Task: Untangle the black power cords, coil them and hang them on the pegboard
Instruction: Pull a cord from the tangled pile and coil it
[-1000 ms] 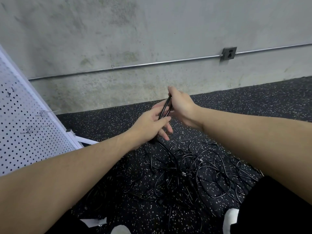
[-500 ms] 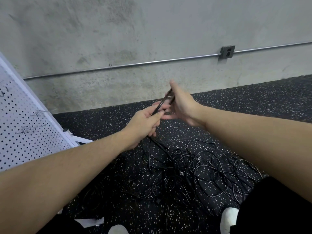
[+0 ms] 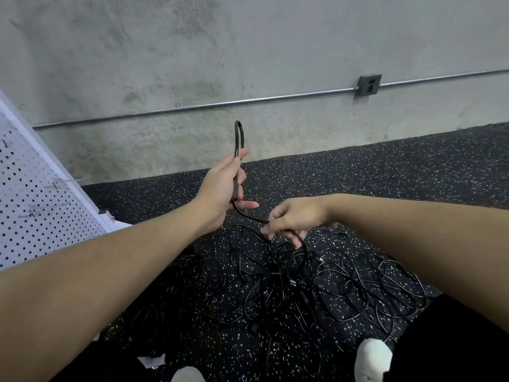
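A tangle of black power cords (image 3: 316,288) lies on the speckled black floor in front of me. My left hand (image 3: 223,186) grips one black cord (image 3: 239,136), folded so a narrow loop stands up above my thumb. The same cord runs down and right to my right hand (image 3: 292,220), which pinches it just above the pile. The white pegboard (image 3: 33,205) leans at the left, with bare wire hooks (image 3: 59,181) sticking out of it.
A grey concrete wall (image 3: 248,51) rises behind, with a metal conduit (image 3: 220,103) and an outlet box (image 3: 369,84). My white-socked feet (image 3: 371,357) and dark trouser legs sit at the bottom edge, close to the cords.
My hands were together holding the folded cord. Now the left hand has lifted the loop up, and the right hand has slid down the cord toward the pile.
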